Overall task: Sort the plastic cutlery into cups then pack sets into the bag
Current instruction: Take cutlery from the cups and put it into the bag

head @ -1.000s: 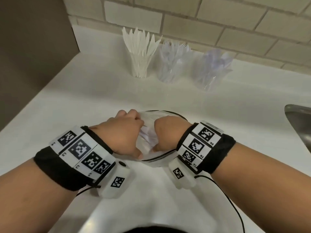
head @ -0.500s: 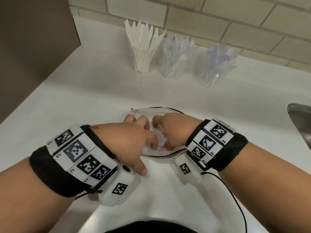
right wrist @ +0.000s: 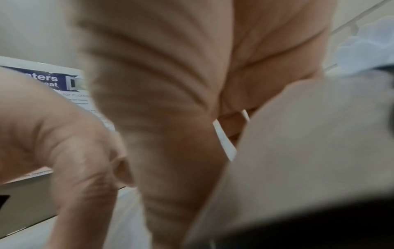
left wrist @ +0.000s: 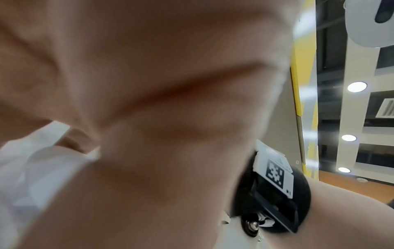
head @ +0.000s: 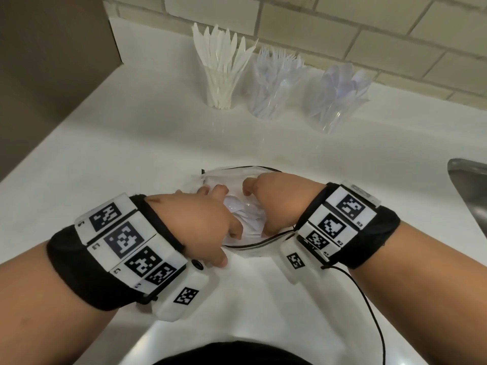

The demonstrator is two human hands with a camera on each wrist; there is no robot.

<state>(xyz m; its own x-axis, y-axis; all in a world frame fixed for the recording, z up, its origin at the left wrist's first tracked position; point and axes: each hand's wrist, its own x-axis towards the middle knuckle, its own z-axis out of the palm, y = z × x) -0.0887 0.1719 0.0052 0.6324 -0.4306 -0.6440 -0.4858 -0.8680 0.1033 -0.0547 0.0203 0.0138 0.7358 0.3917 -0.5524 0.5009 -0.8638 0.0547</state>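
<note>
Both hands, left hand [head: 195, 222] and right hand [head: 276, 204], curl fingers round the clear plastic zip bag [head: 245, 175] on the white counter [head: 131, 154]; white plastic cutlery [head: 245, 214] lies inside, between them.

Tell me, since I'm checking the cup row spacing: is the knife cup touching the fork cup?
Apart. The head view shows a strip of white counter between the bases of the knife cup and the fork cup.

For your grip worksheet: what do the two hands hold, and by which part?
Both the left hand and right hand grip the clear bag at its open mouth.
</note>
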